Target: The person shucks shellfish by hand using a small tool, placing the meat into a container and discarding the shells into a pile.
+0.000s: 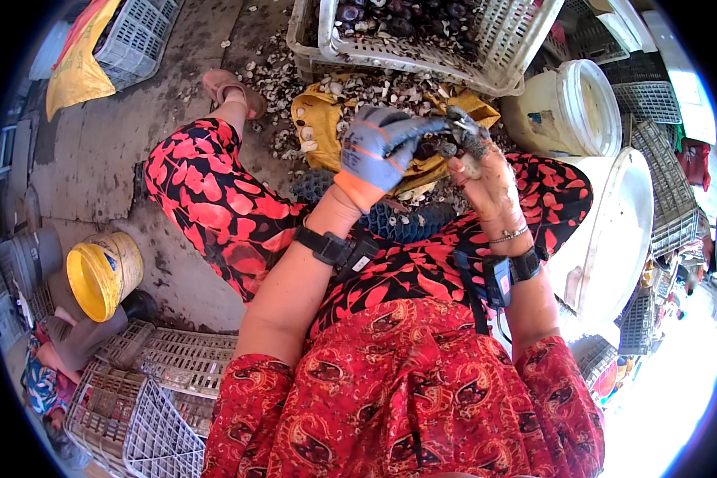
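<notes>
My left hand, in a grey-blue glove with an orange cuff, stretches its fingers towards the fingertips of my right hand. A small shiny thing shows where the fingertips meet; whether the left hand grips it is not clear. My right hand is bare at the palm, wet and specked, with dark grey covers on some fingertips. It holds a small pale roundish piece against the fingers. Below both hands lies a yellow woven sack, strewn with pale and dark scraps.
A plastic crate of dark purple round pieces stands ahead, with scraps on the floor. Two large white buckets stand at right. A yellow bucket and slatted crates are at left; another person is behind them.
</notes>
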A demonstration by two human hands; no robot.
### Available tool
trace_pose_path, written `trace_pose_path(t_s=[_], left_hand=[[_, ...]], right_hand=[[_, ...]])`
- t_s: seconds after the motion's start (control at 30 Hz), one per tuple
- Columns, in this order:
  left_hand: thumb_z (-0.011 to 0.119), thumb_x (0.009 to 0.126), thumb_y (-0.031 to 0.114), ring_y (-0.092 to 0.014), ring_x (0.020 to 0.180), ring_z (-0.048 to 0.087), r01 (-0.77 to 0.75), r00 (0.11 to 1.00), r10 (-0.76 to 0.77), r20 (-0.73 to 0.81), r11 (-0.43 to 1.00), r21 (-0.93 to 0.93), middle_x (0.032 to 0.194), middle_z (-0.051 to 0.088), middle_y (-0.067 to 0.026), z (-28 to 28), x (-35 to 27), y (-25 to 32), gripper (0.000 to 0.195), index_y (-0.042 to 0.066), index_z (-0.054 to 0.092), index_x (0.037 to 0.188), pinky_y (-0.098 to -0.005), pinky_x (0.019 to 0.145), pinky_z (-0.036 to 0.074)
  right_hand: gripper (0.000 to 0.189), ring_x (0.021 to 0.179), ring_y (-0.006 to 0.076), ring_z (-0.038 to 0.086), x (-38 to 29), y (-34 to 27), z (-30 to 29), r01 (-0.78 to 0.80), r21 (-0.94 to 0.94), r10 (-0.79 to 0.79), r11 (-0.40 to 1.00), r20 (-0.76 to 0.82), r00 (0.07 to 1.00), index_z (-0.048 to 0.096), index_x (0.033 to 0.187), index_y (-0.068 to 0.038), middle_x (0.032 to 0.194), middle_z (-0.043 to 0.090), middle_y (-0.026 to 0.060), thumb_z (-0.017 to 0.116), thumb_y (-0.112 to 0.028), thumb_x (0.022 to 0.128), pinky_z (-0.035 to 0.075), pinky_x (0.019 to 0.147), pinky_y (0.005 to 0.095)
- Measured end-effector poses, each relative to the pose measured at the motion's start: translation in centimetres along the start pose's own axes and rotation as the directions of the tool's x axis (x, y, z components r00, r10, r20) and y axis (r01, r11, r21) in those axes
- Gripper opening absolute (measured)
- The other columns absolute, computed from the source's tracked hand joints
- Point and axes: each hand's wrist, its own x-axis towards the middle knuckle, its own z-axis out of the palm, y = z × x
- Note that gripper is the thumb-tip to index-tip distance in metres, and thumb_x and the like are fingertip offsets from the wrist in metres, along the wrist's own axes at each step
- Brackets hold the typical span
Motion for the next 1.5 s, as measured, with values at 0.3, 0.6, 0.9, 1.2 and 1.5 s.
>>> trace_pose_path(t_s=[0.3,0.6,0.9,1.2,1.5], left_hand=[[0.059,0.074,0.004,-0.026,0.079,0.056,-0.088,0.996,0.087,0.006,0.991,0.102,0.085,0.062,-0.0074,-0.8,0.8,0.8,0.033,0.016,0.069,0.103,-0.0359,0.073,0.046],[0.059,0.074,0.006,-0.026,0.082,0.056,0.174,0.981,-0.183,-0.063,0.976,-0.134,0.089,0.064,-0.0092,1.3,-0.7,-2.1,0.03,0.014,0.069,0.101,-0.0357,0.077,0.045],[0.058,0.081,0.003,-0.023,0.084,0.061,0.235,0.972,-0.232,0.041,0.94,-0.248,0.093,0.064,-0.011,0.7,-0.3,-1.6,0.024,0.007,0.067,0.103,-0.0317,0.075,0.048],[0.061,0.077,0.001,-0.024,0.088,0.057,0.046,0.999,-0.047,-0.006,0.993,-0.107,0.09,0.063,-0.0102,0.6,0.0,0.1,0.028,0.01,0.068,0.102,-0.0341,0.078,0.046],[0.06,0.08,0.002,-0.017,0.088,0.061,-0.083,0.995,0.083,0.05,0.997,-0.009,0.099,0.065,-0.0076,0.1,0.2,-0.4,0.026,0.005,0.066,0.105,-0.0282,0.078,0.048]], right_hand=[[0.022,0.075,0.0157,0.055,-0.3,0.5,2.4,-0.021,0.237,0.086,0.971,-0.268,0.96,0.056,0.107,0.001,0.093,0.061,0.0073,0.049,-0.008,0.088,0.043,0.055,0.0232],[0.024,0.072,0.0194,0.05,0.5,1.6,1.7,-0.171,0.381,0.199,0.909,-0.034,0.979,0.056,0.101,-0.001,0.09,0.059,0.0102,0.038,-0.011,0.089,0.04,0.056,0.0249],[0.022,0.078,0.0171,0.05,0.3,2.1,1.5,-0.163,0.29,0.225,0.943,-0.197,0.954,0.055,0.105,-0.006,0.095,0.057,0.0075,0.045,-0.015,0.088,0.043,0.059,0.0288],[0.021,0.074,0.0158,0.048,0.4,2.1,2.0,-0.087,0.366,0.118,0.927,-0.065,0.991,0.055,0.103,-0.006,0.093,0.057,0.0055,0.04,-0.01,0.089,0.04,0.057,0.0261],[0.019,0.081,0.0131,0.054,-0.6,2.6,3.6,0.033,-0.001,-0.033,0.999,-0.2,0.979,0.059,0.104,-0.01,0.092,0.061,0.0009,0.053,-0.012,0.086,0.043,0.061,0.0262]])
